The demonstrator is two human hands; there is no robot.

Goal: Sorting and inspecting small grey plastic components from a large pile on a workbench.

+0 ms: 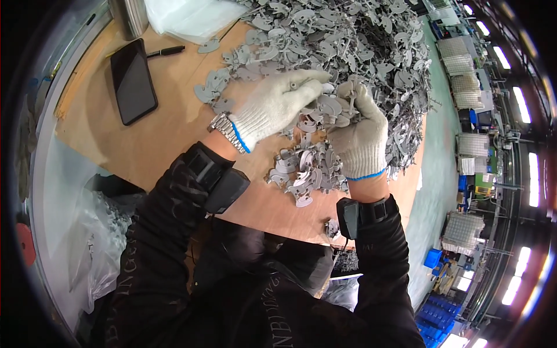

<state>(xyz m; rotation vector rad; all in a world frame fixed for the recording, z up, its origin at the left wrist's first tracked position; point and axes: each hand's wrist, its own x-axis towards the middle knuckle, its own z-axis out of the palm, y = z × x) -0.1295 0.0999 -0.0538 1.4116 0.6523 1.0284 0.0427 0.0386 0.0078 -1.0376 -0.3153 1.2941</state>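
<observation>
I note left hand (278,104) and right hand (360,130) gripping grey parts (333,107) over the heap (348,40); bare tabletop (174,127) lies left, by the phone (133,81).

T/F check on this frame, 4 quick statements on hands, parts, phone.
1. Both hands wear white knit gloves with blue cuffs: left hand, right hand. True.
2. The flat grey plastic parts sit sorted in a tray. False: they lie in a loose heap on the brown wooden table.
3. The black smartphone lies screen-up left of the heap. True.
4. The right hand is empty and flat on the table. False: its grip is closed on a grey part.
</observation>
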